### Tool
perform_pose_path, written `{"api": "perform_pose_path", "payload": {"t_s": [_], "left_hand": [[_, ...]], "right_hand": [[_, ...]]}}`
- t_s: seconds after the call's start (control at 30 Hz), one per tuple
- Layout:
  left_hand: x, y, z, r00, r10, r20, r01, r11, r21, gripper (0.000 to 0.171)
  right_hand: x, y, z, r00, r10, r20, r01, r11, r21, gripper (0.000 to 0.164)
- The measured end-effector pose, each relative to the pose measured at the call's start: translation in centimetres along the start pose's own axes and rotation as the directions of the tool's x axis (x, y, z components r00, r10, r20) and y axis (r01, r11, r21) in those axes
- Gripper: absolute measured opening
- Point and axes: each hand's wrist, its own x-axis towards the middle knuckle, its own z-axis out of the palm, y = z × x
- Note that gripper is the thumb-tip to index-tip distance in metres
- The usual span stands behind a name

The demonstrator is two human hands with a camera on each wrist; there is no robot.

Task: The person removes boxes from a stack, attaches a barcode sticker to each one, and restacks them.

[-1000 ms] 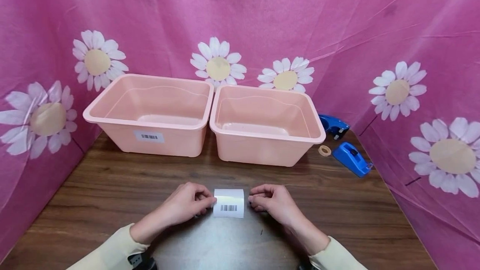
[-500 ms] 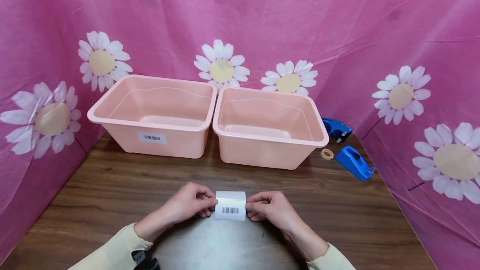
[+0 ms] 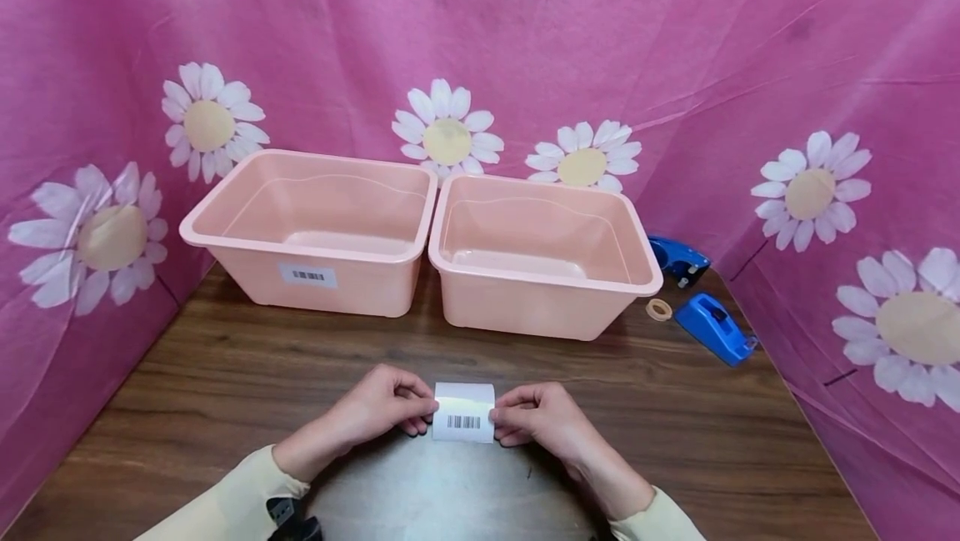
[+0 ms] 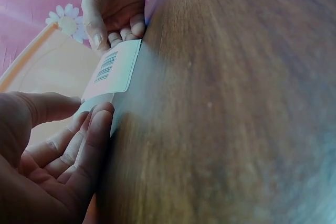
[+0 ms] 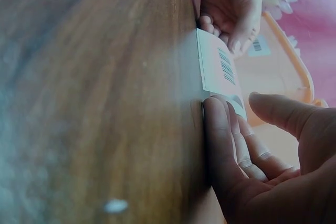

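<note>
A small white barcode label (image 3: pixel 463 409), gently curved, lies between my two hands close over the table. My left hand (image 3: pixel 386 403) pinches its left edge between thumb and fingers; in the left wrist view the thumb (image 4: pixel 55 107) sits at the label's corner. At the opposite edge my right hand (image 3: pixel 542 418) holds it, thumb over the border. In the right wrist view its fingers (image 5: pixel 223 135) reach under the curled edge. Behind stand two peach plastic bins; the left bin (image 3: pixel 360 289) bears a similar barcode label (image 3: pixel 308 276), while the right bin (image 3: pixel 525 308) has a plain front.
To the right of the bins sit a blue tape dispenser (image 3: pixel 716 328), a small tan ring (image 3: pixel 659 309) like a tape roll, and a blue and black tool (image 3: pixel 678 259). A pink flowered cloth (image 3: pixel 480 16) encloses the wooden table (image 3: pixel 247 366).
My right hand has moved left from a small gap to the label's right edge and taken hold. The left hand keeps its grip. The head view has shifted slightly.
</note>
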Motion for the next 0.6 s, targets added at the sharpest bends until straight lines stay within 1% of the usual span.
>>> {"api": "perform_pose_path", "payload": {"t_s": [0.33, 0.6], "left_hand": [[-0.17, 0.06, -0.21, 1.000, 0.003, 0.020, -0.003, 1.000, -0.023, 0.016], [-0.03, 0.03, -0.07, 0.999, 0.016, 0.028, -0.015, 1.000, -0.017, 0.015]], "right_hand": [[0.03, -0.01, 0.16, 1.000, 0.004, 0.001, -0.004, 1.000, 0.004, 0.028], [-0.08, -0.01, 0.16, 1.000, 0.007, 0.008, -0.007, 1.000, 0.010, 0.027]]}}
